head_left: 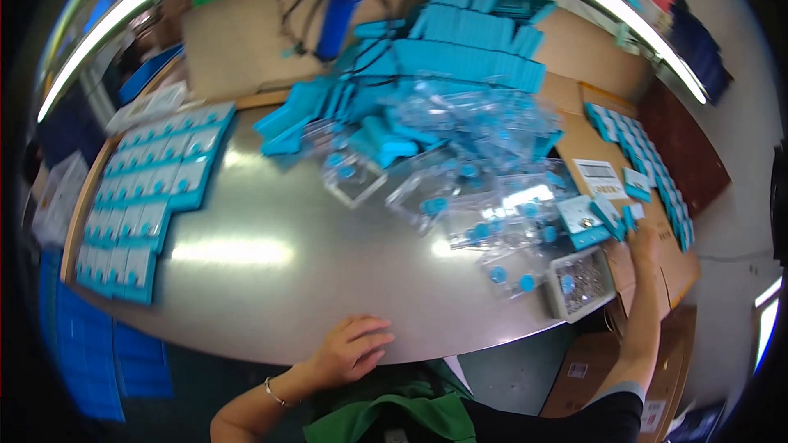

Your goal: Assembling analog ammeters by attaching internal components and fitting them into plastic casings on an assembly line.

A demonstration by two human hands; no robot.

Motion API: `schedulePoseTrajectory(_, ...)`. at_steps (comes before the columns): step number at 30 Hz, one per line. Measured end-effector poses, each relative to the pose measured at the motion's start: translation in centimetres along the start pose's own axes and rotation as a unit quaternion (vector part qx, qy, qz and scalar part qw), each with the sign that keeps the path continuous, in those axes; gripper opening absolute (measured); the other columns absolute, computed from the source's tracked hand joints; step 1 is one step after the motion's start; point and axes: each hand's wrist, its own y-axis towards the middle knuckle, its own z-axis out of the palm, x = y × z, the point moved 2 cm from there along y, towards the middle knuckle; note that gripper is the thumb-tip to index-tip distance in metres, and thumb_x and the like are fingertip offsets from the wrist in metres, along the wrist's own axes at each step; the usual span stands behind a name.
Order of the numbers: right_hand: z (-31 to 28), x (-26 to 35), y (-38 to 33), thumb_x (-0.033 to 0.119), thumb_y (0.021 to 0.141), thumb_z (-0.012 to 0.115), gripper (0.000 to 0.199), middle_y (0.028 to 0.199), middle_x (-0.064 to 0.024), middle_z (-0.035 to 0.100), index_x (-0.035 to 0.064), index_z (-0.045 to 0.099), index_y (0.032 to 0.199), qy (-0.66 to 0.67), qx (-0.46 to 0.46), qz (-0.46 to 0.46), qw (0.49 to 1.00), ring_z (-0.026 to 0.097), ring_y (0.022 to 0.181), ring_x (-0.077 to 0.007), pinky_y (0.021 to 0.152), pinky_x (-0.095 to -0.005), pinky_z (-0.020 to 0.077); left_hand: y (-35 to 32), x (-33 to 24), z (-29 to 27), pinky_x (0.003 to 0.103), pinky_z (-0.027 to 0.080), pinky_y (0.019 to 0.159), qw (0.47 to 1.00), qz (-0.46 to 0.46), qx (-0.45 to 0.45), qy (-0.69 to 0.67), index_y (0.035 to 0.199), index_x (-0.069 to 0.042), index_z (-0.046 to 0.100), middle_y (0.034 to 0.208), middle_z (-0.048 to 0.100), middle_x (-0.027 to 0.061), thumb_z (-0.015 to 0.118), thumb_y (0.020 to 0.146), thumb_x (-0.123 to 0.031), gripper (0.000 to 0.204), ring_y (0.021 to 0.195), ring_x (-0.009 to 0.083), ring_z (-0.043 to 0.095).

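Our left hand (355, 350) rests flat, fingers loose, on the shiny grey metal bench (271, 279); our right hand (643, 239) pinches small teal card packets (609, 215) far right.

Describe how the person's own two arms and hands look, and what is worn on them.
Both hands are bare, without gloves. The left hand has a thin silver metal bracelet around the wrist, and its forearm is uncovered. The right hand has no jewellery visible; its arm is bare up to a short grey-edged black sleeve.
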Motion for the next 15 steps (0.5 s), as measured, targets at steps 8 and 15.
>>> schedulePoseTrajectory(8, 2.1, -1.2, -0.8, 0.017, 0.079, 0.064, 0.02, 0.088, -0.0224, 0.063, 0.0019, 0.061, 0.092, -0.068, 0.071, 0.048, 0.994, 0.061, 0.082, -0.0405, 0.069, -0.0468, 0.0474, -1.6, 0.5, -0.4, 0.037, 0.047, 0.084, 0.999, -0.032, -0.015, 0.02, 0.101, -0.007, 0.064, 0.112, 0.06, 0.0086, 0.068, 0.074, -0.006, 0.027, 0.101, 0.027, 0.058)
schedulePoseTrajectory(15, 8.6, -2.9, 1.5, 0.017, 0.083, 0.061, 0.041, 0.109, -0.0222, 0.061, -0.004, 0.055, 0.118, 0.201, 0.109, -0.101, 0.968, 0.06, 0.094, -0.032, 0.085, -0.0385, 0.0469, -3.2, 0.1, 0.4, 0.039, 0.046, 0.085, 0.997, -0.053, -0.043, 0.043, 0.1, -0.006, 0.063, 0.11, 0.06, 0.0087, 0.067, 0.074, -0.006, 0.027, 0.1, 0.0276, 0.058)
